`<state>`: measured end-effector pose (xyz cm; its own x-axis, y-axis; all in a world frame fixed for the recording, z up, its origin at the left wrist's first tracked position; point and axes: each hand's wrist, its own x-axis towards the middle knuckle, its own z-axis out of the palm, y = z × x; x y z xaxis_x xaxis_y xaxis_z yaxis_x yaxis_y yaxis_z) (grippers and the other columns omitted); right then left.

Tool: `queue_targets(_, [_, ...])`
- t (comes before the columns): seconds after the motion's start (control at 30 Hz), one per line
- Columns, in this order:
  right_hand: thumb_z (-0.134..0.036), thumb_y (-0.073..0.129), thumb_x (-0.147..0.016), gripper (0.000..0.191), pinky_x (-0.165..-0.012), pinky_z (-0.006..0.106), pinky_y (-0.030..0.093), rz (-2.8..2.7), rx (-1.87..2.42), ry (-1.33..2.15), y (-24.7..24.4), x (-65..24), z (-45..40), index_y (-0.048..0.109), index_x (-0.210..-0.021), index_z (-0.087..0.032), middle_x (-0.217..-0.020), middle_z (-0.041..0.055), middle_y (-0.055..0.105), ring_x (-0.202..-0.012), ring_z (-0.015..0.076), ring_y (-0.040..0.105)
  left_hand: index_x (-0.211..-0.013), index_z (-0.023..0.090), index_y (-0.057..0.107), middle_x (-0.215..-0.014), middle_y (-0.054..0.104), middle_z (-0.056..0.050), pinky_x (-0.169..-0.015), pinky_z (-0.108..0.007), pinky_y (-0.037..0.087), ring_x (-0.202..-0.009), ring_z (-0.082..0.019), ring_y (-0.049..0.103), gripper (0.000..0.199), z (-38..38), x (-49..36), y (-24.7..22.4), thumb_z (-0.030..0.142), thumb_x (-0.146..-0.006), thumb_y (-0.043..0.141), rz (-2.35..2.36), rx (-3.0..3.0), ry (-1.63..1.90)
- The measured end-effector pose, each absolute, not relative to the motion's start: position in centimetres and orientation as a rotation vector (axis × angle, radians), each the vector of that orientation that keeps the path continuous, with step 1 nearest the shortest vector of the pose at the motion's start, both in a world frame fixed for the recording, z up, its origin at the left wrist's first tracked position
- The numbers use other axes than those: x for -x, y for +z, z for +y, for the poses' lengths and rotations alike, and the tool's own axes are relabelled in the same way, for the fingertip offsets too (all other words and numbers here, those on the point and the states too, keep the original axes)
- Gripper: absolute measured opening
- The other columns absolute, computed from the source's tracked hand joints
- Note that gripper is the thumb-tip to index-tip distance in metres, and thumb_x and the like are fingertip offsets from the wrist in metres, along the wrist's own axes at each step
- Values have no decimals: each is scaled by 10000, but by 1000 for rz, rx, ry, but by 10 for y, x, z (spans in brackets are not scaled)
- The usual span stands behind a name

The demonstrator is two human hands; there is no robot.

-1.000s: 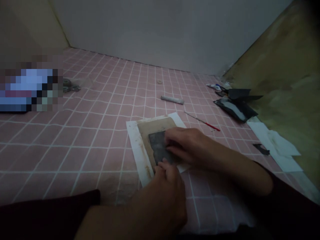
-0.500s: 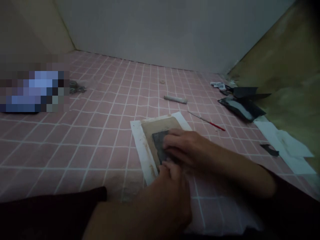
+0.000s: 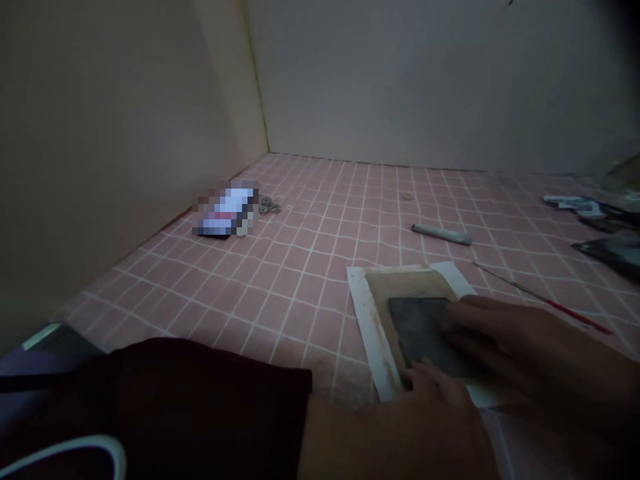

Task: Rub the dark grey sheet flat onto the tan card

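Note:
A dark grey sheet [image 3: 420, 330] lies on a brown board [image 3: 383, 288], which rests on white paper [image 3: 359, 293] at the lower right. My left hand [image 3: 435, 413] is at the sheet's near edge, its fingers bent and pressed together there. From the right, my right hand [image 3: 493, 333] reaches over the sheet's right side with its fingers closed on that edge. Both hands partly cover the sheet and the board. Shadow hides some of the fingertips.
Right of the board lies a thin tool with a red handle [image 3: 583, 317]. Behind it is a grey tube [image 3: 443, 235]. A blurred phone [image 3: 227, 212] and small metal pieces [image 3: 267, 206] sit at the back left. Dark scraps [image 3: 613, 250] lie far right.
The view has swung left, so everything appears further right. More of the dark sheet shows now, between my hands, and both hands remain at it.

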<state>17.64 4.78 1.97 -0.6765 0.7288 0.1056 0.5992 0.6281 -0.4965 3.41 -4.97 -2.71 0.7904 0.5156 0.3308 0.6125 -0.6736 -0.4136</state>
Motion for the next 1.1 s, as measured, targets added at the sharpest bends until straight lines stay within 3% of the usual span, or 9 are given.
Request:
queue_targets(0.13, [-213,435,-912,189,-561,331,447,-2799,919,695,12,-171,48,555,-768,-236,-789,46,606,-643,177,578,-940,99,682,-919,704,-154,-638,-398,436,-857,-330,658,297,-51,-34,-26,133,-874,395,-862,2524,-260])
queue_targets(0.3, [-242,424,-935,211,-561,328,457,-2828,1016,635,11,-182,56,541,-760,-248,-754,49,614,-627,184,583,-961,102,675,-1011,699,-168,-675,-434,444,-919,-354,652,319,-51,-36,-32,192,-912,373,-843,2480,-303])
queue_targets(0.5, [-207,448,-916,156,-571,327,460,-2775,956,767,18,-173,49,488,-770,-243,-761,41,613,-638,175,578,-970,117,679,-939,698,-150,-657,-427,445,-877,-340,651,288,-53,-38,-31,151,-856,417,-862,2577,-230])
queue_targets(0.7, [-204,491,-916,186,-575,357,444,-2787,1053,713,22,-184,56,544,-751,-272,-757,94,620,-642,184,583,-1009,137,685,-1026,692,-185,-670,-430,467,-924,-323,643,291,-53,-32,-12,158,-861,435,-817,2526,-129])
queue_targets(0.93, [-200,447,-908,158,-579,305,416,-2867,939,670,21,-173,50,556,-794,-211,-803,38,573,-648,162,544,-1049,116,703,-993,703,-161,-689,-415,467,-896,-315,650,351,-53,-23,4,229,-926,394,-808,2628,-109])
queue_targets(1.1, [-128,444,-893,127,-630,277,399,-2799,993,618,28,-174,50,529,-820,-189,-784,26,564,-697,156,529,-1053,86,709,-1033,694,-219,-670,-454,489,-912,-366,653,372,-50,-22,8,256,-898,416,-754,2710,-89])
